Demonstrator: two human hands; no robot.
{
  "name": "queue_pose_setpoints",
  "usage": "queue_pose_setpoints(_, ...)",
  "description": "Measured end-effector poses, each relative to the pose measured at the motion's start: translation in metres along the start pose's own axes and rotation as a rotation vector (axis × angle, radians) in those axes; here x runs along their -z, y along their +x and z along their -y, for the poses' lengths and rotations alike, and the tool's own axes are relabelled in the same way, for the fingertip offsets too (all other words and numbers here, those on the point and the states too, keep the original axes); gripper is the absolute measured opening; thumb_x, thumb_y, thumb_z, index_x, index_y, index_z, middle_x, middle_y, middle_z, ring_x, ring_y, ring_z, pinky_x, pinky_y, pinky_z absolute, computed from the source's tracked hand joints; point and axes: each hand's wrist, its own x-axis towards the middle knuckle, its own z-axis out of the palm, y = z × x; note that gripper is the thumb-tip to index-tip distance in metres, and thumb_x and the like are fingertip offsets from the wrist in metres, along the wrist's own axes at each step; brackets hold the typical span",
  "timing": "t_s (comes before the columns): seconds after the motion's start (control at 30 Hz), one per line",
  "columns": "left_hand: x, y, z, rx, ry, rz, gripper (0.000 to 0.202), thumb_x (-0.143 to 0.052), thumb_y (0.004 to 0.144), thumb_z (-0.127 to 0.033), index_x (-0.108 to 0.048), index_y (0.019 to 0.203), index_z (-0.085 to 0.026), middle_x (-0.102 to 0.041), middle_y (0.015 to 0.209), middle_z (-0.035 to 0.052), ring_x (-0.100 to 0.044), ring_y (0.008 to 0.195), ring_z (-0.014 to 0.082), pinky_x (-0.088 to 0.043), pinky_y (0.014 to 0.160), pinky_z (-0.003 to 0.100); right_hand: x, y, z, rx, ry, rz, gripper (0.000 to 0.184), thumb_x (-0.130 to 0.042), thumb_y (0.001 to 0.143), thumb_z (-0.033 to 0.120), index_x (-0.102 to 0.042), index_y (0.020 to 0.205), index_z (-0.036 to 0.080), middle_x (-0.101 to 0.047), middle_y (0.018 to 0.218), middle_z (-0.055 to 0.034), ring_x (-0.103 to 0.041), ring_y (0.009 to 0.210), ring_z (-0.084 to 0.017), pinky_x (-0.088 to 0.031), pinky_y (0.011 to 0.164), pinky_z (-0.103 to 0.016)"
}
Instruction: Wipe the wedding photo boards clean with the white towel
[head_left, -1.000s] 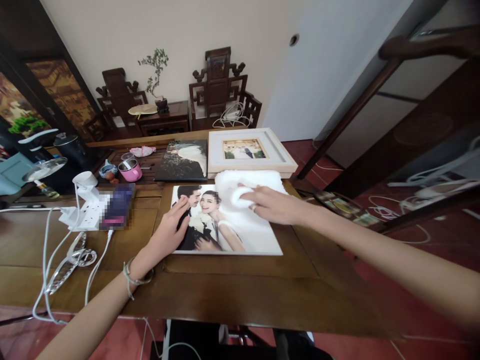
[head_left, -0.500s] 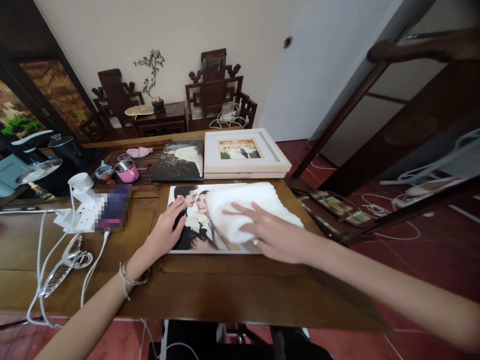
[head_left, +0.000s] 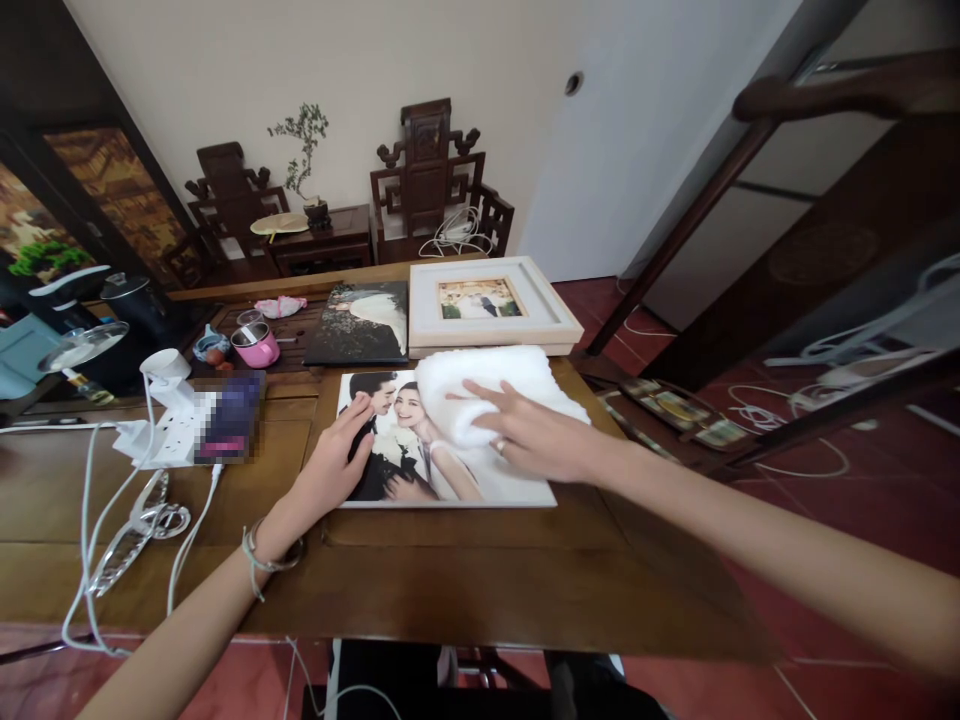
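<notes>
A photo panel [head_left: 517,493] with a picture of a couple lies flat near the table's right end. My left hand [head_left: 337,460] rests on its left side, fingers stretched out and holding nothing. Under my right hand [head_left: 536,435] is a fluffy white cloth [head_left: 510,370], pressed onto the panel's upper right part. Part of the cloth is bunched up between my thumb and fingers. The cloth hides the panel's upper right corner and reaches to the lower edge of a white picture frame [head_left: 551,312].
A dark photo panel [head_left: 352,335] lies beside the white frame. On the left are a pink cup [head_left: 257,345], a power strip [head_left: 169,430] with white cables, a clear hair clip [head_left: 135,530] and a black kettle [head_left: 135,305]. Wooden chairs [head_left: 427,170] stand behind the table [head_left: 480,590].
My right hand has slid the cloth up and slightly left across the panel, baring its lower right part. My left hand has stayed in place.
</notes>
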Motion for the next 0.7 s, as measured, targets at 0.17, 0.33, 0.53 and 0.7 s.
queue_pose_setpoints(0.17, -0.001, 0.001, -0.001, 0.003, -0.009, -0.005, 0.041, -0.040, 0.095, -0.026, -0.049, 0.133, -0.014, -0.043, 0.146, 0.0138, -0.034, 0.138, 0.0225, -0.029, 0.114, 0.046, -0.030, -0.052, 0.049, 0.046, -0.009, -0.068, 0.042, -0.044, 0.059, -0.001, -0.070, 0.087, 0.017, -0.031, 0.151, -0.0087, -0.010, 0.142, -0.032, -0.010, 0.112, -0.064)
queue_pose_setpoints(0.33, -0.001, 0.001, -0.002, 0.012, -0.019, 0.001, 0.042, -0.040, 0.094, -0.027, -0.050, 0.133, -0.014, -0.043, 0.145, 0.0135, -0.034, 0.138, 0.0240, -0.029, 0.114, 0.047, -0.044, -0.079, 0.074, 0.108, -0.007, -0.071, 0.031, -0.048, 0.053, 0.002, -0.066, 0.073, 0.017, -0.026, 0.154, -0.0068, -0.008, 0.142, -0.035, -0.006, 0.113, -0.064)
queue_pose_setpoints(0.53, 0.000, 0.002, -0.001, 0.006, 0.002, 0.014, 0.044, -0.039, 0.095, -0.027, -0.049, 0.133, -0.009, -0.042, 0.146, 0.0163, -0.034, 0.139, 0.0232, -0.028, 0.115, 0.045, -0.014, -0.036, 0.040, 0.049, 0.000, 0.026, 0.041, -0.045, 0.066, 0.002, -0.069, 0.096, 0.017, -0.034, 0.150, -0.0099, -0.016, 0.142, -0.030, -0.017, 0.112, -0.062)
queue_pose_setpoints(0.7, 0.000, 0.001, 0.000, -0.006, -0.005, 0.004, 0.041, -0.040, 0.095, -0.027, -0.050, 0.133, -0.013, -0.044, 0.145, 0.0139, -0.035, 0.138, 0.0229, -0.029, 0.114, 0.045, 0.000, 0.022, 0.000, -0.015, -0.028, -0.029, 0.042, -0.042, 0.076, 0.004, -0.064, 0.111, 0.013, -0.039, 0.147, -0.0153, -0.019, 0.141, -0.031, -0.023, 0.108, -0.063)
